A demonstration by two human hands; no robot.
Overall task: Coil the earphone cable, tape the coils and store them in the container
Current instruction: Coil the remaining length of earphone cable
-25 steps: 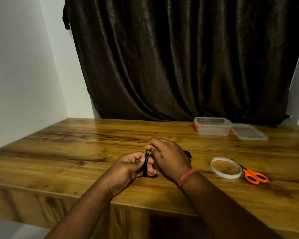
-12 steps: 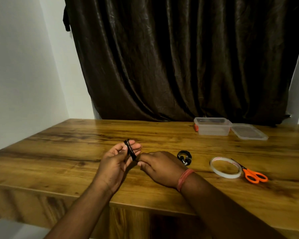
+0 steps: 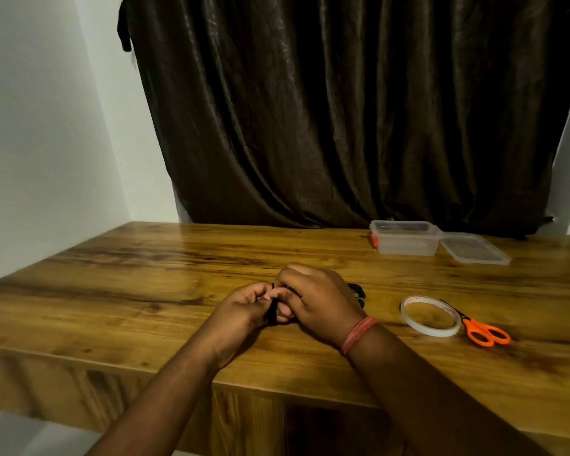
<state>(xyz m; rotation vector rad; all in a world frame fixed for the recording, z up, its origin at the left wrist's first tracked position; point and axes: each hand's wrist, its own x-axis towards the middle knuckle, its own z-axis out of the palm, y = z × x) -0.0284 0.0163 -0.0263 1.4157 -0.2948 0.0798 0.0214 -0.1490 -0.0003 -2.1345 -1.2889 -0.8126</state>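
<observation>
- I see both hands meeting low over the wooden table point(image 3: 119, 291), just above its top.
- My left hand point(image 3: 241, 311) curls its fingers round the black earphone cable coil point(image 3: 272, 312), which stands between the two hands.
- My right hand point(image 3: 320, 301), with a red thread band point(image 3: 359, 334) at the wrist, pinches the same coil from the other side.
- A second black coil point(image 3: 359, 291) lies on the table just behind the right hand, partly hidden.
- The tape roll point(image 3: 430, 315) lies flat to the right, touching the orange-handled scissors point(image 3: 484, 334).
- The clear container point(image 3: 407, 238) sits open at the far edge, its lid point(image 3: 474, 248) beside it.
</observation>
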